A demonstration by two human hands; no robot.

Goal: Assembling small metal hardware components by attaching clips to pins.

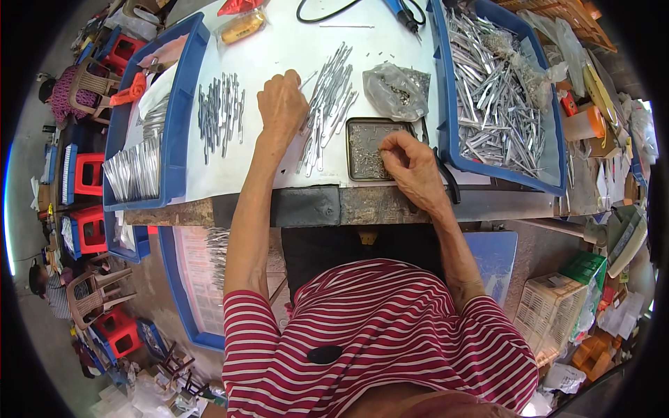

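Observation:
My left hand (282, 104) is closed, knuckles up, on the white table covering between two groups of thin metal strips. The end of one strip (309, 79) shows beside its fingers; whether they grip it is hidden. On its right lies the larger pile of strips (327, 104), and on its left a smaller, looser group (221, 111). Over the right edge of a dark shallow tray (350, 150), my right hand (412, 164) has thumb and fingers pinched together. Tiny metal pieces (369, 150) lie scattered in that tray. Anything within the pinch is too small to make out.
A clear plastic bag of small parts (395, 93) rests behind the tray. Blue bins of metal pieces flank the work area, one at right (557, 157) and one at left (182, 118). At the back lie a blue-handled corded tool (403, 12) and a wrapped yellow item (242, 26).

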